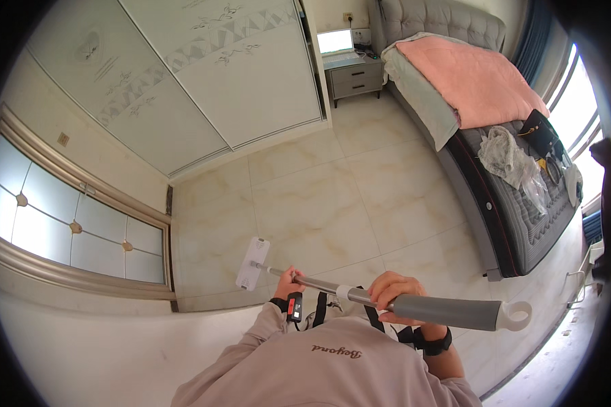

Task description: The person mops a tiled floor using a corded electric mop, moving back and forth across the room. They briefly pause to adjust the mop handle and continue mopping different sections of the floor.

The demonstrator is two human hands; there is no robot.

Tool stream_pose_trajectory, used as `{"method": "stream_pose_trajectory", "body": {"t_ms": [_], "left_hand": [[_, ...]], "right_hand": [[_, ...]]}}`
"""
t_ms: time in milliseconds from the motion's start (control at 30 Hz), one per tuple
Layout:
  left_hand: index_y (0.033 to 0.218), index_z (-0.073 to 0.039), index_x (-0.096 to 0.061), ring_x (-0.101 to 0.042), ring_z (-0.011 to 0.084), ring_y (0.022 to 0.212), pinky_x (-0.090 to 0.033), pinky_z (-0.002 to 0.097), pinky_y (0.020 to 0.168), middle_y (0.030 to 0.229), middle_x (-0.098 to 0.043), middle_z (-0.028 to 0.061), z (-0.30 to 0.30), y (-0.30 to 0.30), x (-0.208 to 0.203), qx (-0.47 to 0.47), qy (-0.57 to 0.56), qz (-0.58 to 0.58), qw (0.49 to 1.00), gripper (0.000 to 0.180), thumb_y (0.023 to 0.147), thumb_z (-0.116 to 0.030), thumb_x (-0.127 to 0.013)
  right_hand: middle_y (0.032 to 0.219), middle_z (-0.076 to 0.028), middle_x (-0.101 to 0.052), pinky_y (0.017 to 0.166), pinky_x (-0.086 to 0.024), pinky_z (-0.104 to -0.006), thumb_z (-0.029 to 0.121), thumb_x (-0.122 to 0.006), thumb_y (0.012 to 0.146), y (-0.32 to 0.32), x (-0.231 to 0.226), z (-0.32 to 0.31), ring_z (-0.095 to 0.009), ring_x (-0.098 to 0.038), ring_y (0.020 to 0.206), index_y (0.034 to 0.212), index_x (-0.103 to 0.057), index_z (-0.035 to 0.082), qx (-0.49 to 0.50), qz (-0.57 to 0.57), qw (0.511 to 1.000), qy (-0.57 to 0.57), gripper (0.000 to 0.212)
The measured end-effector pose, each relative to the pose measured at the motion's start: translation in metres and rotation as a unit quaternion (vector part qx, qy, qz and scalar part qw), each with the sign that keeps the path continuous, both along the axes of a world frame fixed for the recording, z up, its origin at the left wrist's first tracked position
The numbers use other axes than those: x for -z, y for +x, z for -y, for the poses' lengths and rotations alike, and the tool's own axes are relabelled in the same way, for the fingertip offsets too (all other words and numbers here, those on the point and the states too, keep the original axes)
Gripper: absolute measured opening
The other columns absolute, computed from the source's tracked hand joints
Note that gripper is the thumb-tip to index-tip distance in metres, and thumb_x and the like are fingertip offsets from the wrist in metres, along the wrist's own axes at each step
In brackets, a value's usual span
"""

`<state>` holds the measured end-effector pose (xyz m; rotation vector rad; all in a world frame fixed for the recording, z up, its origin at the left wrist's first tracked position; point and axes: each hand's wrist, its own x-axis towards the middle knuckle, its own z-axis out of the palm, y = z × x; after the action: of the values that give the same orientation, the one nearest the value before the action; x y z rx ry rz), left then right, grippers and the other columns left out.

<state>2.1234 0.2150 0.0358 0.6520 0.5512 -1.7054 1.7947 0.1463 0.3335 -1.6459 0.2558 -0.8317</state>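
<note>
A flat mop runs across in front of my body, its grey grip (448, 311) and white looped end at the right. Its white rectangular mop head (246, 277) is at the far left end of the silver pole, over the tiled floor (305, 197); whether it touches the tiles I cannot tell. My left hand (290, 283) is closed around the lower pole. Higher up, my right hand (395, 293) wraps the pole just below the grey grip. A black device with a red patch (294, 307) sits at my left wrist, and a black band (433, 340) is on my right.
White sliding wardrobe doors (244, 88) line the far side. A bed (468, 183) with a pink quilt (472, 78) and plastic bags (512, 163) stands right. A grey nightstand (355, 80) bears a laptop (335, 42). At left is a glass-paned door (95, 217).
</note>
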Motion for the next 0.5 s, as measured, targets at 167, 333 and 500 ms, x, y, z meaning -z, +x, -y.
{"method": "stream_pose_trajectory", "body": {"t_ms": [167,333,500], "left_hand": [[0.075,-0.009,-0.046,-0.048,0.0088,0.066,-0.041,0.0210,0.062,0.068,-0.047,-0.0015,0.020,-0.004,0.003,0.054,0.039,0.223,0.973,0.020,0.087,-0.023,-0.056],[0.079,-0.007,-0.046,-0.048,0.0075,0.064,-0.042,0.0196,0.063,0.066,-0.045,-0.0027,0.040,0.014,0.013,0.080,-0.068,0.232,0.967,0.017,0.086,-0.018,-0.057],[0.068,-0.011,-0.043,-0.043,0.0076,0.052,-0.039,0.0194,0.056,0.056,-0.040,-0.0045,0.083,0.028,0.009,-0.085,0.156,0.000,0.984,0.023,0.084,-0.017,-0.059]], "right_hand": [[0.092,-0.007,-0.057,0.074,-0.044,-0.0333,0.005,-0.070,0.068,-0.001,0.013,0.035,-0.021,-0.053,0.086,0.077,-0.061,0.008,-0.036,-0.011,0.998,0.052,0.014],[0.092,-0.007,-0.057,0.079,-0.040,-0.0323,0.007,-0.067,0.070,0.004,0.017,0.083,-0.021,-0.051,0.089,0.076,-0.059,0.006,-0.087,-0.014,0.995,0.042,0.010],[0.094,-0.008,-0.056,0.081,-0.039,-0.0324,0.014,-0.058,0.077,0.020,0.029,0.143,-0.023,-0.049,0.091,0.077,-0.057,0.005,-0.149,-0.007,0.987,0.067,0.010]]}}
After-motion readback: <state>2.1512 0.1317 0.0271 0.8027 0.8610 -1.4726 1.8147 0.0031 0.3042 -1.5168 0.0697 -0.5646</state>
